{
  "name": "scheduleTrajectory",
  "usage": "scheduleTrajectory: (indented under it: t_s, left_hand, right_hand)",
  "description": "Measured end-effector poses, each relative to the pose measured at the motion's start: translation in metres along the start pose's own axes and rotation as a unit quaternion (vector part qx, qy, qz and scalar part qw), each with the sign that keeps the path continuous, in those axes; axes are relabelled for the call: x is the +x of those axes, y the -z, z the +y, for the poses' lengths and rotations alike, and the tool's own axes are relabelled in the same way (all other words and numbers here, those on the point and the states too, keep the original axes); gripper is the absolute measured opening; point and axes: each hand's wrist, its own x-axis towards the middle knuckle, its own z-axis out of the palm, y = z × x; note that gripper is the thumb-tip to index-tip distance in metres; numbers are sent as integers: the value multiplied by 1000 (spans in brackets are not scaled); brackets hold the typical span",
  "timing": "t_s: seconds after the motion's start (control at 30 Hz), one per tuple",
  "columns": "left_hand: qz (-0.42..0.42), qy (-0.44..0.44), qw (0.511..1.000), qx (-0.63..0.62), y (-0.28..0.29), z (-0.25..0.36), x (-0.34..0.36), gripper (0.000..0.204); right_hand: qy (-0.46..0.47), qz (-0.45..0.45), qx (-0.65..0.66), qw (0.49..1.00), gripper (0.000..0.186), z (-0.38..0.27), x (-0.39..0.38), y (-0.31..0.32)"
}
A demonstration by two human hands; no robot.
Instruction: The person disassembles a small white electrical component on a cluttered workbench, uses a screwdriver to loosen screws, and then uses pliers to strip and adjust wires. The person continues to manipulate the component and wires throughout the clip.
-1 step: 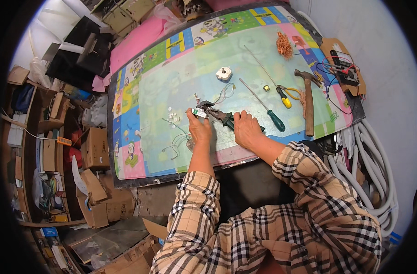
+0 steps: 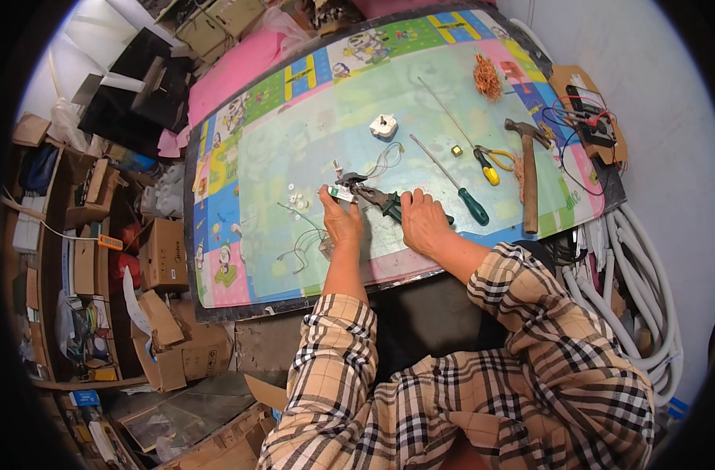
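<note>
My left hand (image 2: pixel 343 225) pinches a small part with a white and green label (image 2: pixel 341 193), dark metal pieces at its far end. In my right hand (image 2: pixel 426 225) are the dark green handles of a pair of pliers (image 2: pixel 390 205), low over the table. The pliers' jaws meet the part's right side; their exact grip is too small to tell. Thin grey wires (image 2: pixel 387 159) lie just beyond. Small white pieces (image 2: pixel 296 197) are scattered left of my left hand, near more loose wires (image 2: pixel 301 249).
On the table (image 2: pixel 318 141) lie a white block-like part (image 2: pixel 383 126), a green-handled screwdriver (image 2: pixel 473 205), a yellow-handled screwdriver (image 2: pixel 487 168), a hammer (image 2: pixel 529 180) and a copper wire bundle (image 2: pixel 487 78). A multimeter (image 2: pixel 594 125) sits at the right edge. Cardboard boxes (image 2: pixel 166 254) stand left.
</note>
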Motion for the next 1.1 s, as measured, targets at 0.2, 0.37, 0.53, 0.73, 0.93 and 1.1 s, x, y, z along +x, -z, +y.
scheduleTrajectory:
  t_s: [0.2, 0.37, 0.53, 0.73, 0.93, 1.1]
  left_hand:
    - [27, -43, 998, 30, 1, 4, -1, 73]
    - [21, -66, 997, 31, 4, 8, -2, 75]
    - [12, -50, 998, 38, 5, 11, -2, 74]
    - [-41, -33, 998, -24, 8, 26, 4, 75]
    - [-55, -53, 997, 24, 14, 32, 6, 75]
    - [-95, -35, 993, 66, 17, 38, 6, 73]
  right_hand:
    - [5, 8, 11, 1000, 35, 6, -1, 2]
    - [-11, -15, 37, 999, 34, 6, -3, 5]
    - [-18, -14, 43, 999, 32, 5, -4, 7]
    - [-108, -138, 177, 969, 39, 10, 4, 11]
    - [-145, -233, 292, 916, 37, 13, 15, 17]
    - [-135, -218, 295, 920, 34, 19, 19, 12]
